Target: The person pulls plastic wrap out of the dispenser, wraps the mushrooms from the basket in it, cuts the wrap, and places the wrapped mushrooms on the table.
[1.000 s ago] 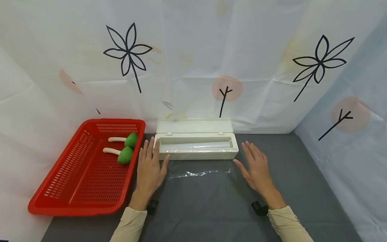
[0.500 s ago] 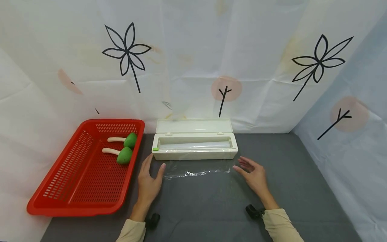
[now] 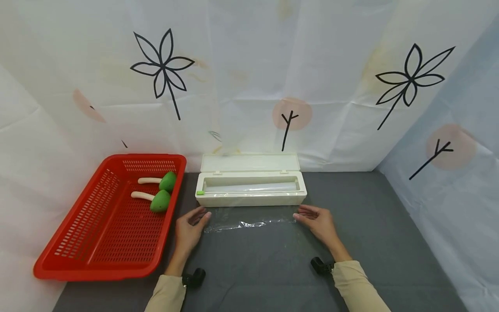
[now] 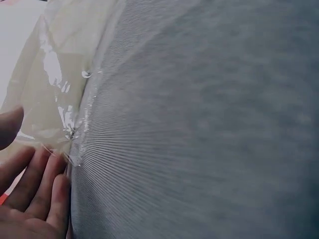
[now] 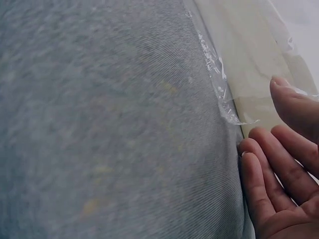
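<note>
Nearby, a red basket (image 3: 121,232) flanks the left hand (image 3: 188,229).

A grey table (image 3: 257,268) bears a red basket (image 3: 101,273) at its left; toward the back, beside the basket, stands an open cream box (image 3: 251,200).

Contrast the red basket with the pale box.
The basket is red and perforated; the box is pale, its front solid. The basket holds two green-headed items, the box a pale roll. The box has an open lid; the basket shows none. Both rest on gray cloth.
</note>
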Available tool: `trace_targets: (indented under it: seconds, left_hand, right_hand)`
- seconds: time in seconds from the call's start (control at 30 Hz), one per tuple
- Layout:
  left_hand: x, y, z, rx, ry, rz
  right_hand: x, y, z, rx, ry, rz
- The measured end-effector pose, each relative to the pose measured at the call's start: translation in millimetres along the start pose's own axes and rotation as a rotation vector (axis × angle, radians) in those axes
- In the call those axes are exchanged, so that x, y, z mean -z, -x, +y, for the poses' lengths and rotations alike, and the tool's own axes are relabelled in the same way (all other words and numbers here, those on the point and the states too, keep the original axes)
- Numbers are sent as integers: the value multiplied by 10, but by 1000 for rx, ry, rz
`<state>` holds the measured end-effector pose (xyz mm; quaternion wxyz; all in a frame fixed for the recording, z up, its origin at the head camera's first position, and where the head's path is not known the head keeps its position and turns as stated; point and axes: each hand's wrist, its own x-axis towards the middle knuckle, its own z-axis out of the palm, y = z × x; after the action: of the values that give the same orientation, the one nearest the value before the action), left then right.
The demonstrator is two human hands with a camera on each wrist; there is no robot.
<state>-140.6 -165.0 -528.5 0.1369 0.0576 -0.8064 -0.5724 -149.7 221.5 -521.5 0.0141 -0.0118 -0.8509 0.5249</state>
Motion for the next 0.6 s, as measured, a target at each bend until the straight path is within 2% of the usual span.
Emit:
trace_targets:
  seconds: [0.13, 0.27, 0.47, 0.6]
  left_hand:
    - [9, -44, 37, 58, -14, -39]
    - [11, -62, 48, 107, 16, -57]
    - [39, -35, 44, 169, 169, -86]
    - [64, -13, 49, 189, 241, -98]
  right_hand:
    - [-30, -42, -22, 3, 20, -9]
    - [-47, -51, -48, 20, 26, -5]
    - [-34, 2, -106, -4, -13, -65]
    - [-16, 50, -132, -22, -108, -99]
